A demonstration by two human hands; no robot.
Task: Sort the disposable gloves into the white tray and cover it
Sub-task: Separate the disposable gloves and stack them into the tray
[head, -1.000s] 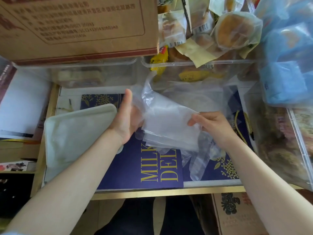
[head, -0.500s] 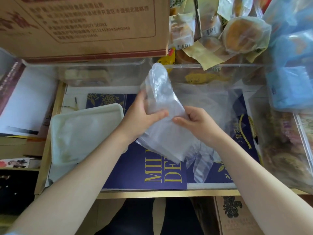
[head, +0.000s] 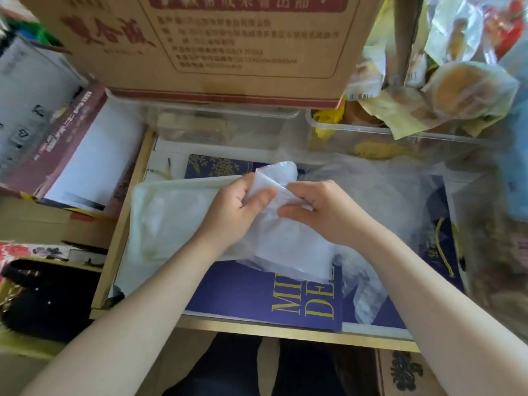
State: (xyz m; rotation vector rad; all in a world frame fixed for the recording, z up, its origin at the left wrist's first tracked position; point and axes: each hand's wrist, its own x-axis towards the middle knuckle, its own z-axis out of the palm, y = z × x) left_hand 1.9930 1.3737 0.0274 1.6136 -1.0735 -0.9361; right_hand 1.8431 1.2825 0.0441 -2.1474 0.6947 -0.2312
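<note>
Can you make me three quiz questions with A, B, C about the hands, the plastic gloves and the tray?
1. Where is the white tray?
A. right of the hands
B. left of the hands
C. on top of the cardboard box

2. What colour are the big letters on the dark blue board?
A. yellow
B. red
C. green

3. What are the hands doing?
A. both lie flat on the table
B. both hold the gloves
C. only one holds the gloves

Answers:
1 B, the tray lies under the left forearm side.
2 A, the letters show yellow.
3 B, the left hand and right hand both pinch the bundle of clear gloves.
</note>
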